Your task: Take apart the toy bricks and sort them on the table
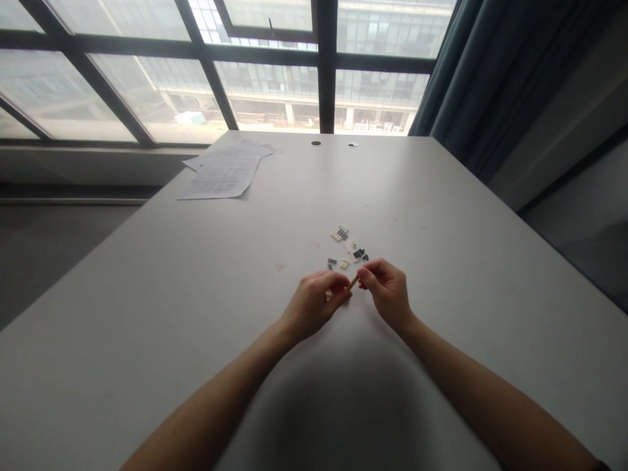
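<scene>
While both hands meet low over tabletop [441,314], left hand [316,302] and right hand [387,288] pinch small tan piece [353,282] between fingertips, steadied from both ends. Loose small bricks [349,247] lie just beyond knuckles, within reach. Papers [226,169] far beyond left hand.

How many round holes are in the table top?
2: a dark hole and a paler hole, side by side near the far edge of the table. The papers may hide more.

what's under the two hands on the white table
Only bare white table shows beneath the left hand and right hand, which pinch a small tan piece. Anything under the palms is hidden. Small grey and white bricks lie just beyond.
</scene>
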The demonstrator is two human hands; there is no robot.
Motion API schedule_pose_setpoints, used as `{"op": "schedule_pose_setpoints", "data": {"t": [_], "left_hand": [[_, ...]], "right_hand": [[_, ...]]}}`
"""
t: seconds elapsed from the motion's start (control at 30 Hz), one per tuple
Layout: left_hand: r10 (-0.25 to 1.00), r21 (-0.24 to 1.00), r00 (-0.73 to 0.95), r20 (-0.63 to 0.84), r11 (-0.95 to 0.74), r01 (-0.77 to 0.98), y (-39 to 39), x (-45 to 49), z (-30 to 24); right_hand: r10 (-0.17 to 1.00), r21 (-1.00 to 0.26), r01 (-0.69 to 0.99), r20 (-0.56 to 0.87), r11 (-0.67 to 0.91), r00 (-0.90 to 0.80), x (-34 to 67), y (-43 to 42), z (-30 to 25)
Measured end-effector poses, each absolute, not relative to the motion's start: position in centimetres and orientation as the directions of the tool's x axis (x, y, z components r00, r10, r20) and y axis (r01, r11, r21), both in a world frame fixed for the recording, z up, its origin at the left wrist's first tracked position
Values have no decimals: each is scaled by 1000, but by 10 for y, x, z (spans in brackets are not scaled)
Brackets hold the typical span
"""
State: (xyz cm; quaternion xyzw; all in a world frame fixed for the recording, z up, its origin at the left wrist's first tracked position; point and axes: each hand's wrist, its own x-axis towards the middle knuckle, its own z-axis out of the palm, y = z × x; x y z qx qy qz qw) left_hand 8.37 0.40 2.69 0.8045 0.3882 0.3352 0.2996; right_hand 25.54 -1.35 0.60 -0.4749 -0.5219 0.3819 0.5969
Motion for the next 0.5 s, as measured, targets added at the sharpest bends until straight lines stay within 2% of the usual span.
{"op": "schedule_pose_setpoints", "data": {"t": [0.2,0.5], "left_hand": [[727,616,543,420,-668,418,0,85,29],[731,577,474,491,-680,453,0,83,31]], "right_hand": [[944,-973,72,229,218,239,255,-11,8],[960,-971,157,211,183,184,254,-13,4]]}}
